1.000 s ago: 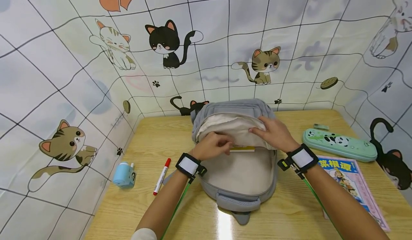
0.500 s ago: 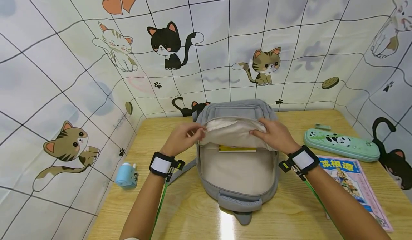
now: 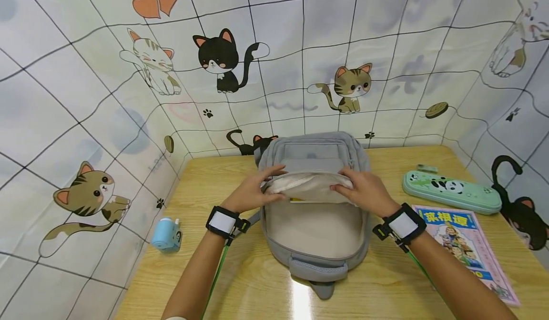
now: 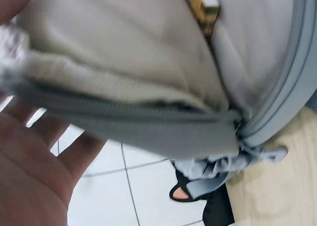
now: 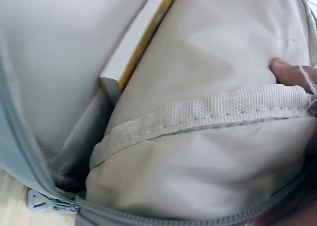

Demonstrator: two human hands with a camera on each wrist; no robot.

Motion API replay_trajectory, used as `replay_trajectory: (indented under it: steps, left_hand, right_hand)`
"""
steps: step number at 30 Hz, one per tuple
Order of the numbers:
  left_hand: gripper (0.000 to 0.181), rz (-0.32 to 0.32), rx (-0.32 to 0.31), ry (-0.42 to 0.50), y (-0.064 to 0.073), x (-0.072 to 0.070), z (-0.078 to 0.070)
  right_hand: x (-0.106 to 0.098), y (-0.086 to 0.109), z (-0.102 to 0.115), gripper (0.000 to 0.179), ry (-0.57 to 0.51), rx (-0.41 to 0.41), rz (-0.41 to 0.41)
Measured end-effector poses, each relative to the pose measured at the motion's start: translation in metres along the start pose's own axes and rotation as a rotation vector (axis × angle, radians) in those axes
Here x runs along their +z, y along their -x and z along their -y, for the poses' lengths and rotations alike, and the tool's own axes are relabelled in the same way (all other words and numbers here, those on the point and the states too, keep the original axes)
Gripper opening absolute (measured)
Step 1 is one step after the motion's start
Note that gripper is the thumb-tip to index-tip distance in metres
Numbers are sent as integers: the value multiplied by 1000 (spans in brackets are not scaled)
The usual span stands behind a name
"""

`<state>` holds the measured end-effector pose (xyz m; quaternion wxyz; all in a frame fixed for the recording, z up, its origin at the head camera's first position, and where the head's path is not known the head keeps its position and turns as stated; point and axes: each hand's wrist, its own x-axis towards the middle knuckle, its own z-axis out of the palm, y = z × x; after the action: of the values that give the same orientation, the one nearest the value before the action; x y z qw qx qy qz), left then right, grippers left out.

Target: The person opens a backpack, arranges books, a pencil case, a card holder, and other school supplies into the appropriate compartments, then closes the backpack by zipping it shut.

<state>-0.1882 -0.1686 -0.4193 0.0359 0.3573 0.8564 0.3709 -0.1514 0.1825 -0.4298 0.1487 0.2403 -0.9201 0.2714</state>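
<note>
A grey backpack (image 3: 309,150) lies unzipped on the table, its pale lining (image 3: 315,227) showing. My left hand (image 3: 257,189) has the left side of the front flap between thumb and fingers; the left wrist view shows the fingers outside it, below the zip (image 4: 148,112). My right hand (image 3: 364,186) pinches the flap's right side, thumb (image 5: 287,72) against the lining. Inside the backpack, a book (image 5: 131,47) with a yellow edge stands between lining and flap, mostly hidden by the flap in the head view.
To the right lie a green panda pencil case (image 3: 452,191), a small greenish item (image 3: 427,168) behind it, and a pink-bordered comic book (image 3: 465,248), partly under my right forearm. A light blue pencil sharpener (image 3: 166,235) stands at the left. Cat-print sheeting encloses the table's back and sides.
My left hand came out of the backpack's opening and took the flap's left side. The flap has tipped toward me, hiding more of the book. My right hand stays on the flap.
</note>
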Motion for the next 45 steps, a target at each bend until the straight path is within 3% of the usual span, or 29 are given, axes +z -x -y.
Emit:
replay_trajectory:
  steps: [5, 8, 13, 22, 27, 31, 35, 39, 42, 45]
  left_hand:
    - [67, 79, 25, -23, -3, 17, 0]
    - [46, 120, 71, -44, -4, 24, 1]
    - [19, 136, 113, -75, 0, 31, 1]
    - [46, 205, 97, -145, 13, 50, 8]
    - [47, 226, 155, -201, 20, 57, 12]
    - [50, 207, 178, -229, 25, 57, 14]
    - [51, 185, 164, -227, 29, 56, 17]
    - [51, 185, 159, -215, 29, 58, 17]
    - [53, 194, 158, -208, 26, 62, 15]
    - [53, 202, 160, -215, 24, 65, 14]
  right_hand:
    - [7, 11, -2, 24, 10, -17, -12]
    - [10, 18, -2, 26, 18, -26, -8]
    - [17, 30, -2, 30, 21, -17, 20]
    - [27, 52, -1, 29, 29, -41, 73]
    - [32, 58, -1, 31, 25, -64, 94]
    - [34, 56, -1, 33, -2, -97, 132]
    - [27, 51, -1, 38, -71, -116, 237]
    - [12, 49, -5, 47, -176, -53, 356]
    - [-2, 51, -15, 44, -249, -3, 366]
    - [-15, 50, -29, 37, -287, 25, 317]
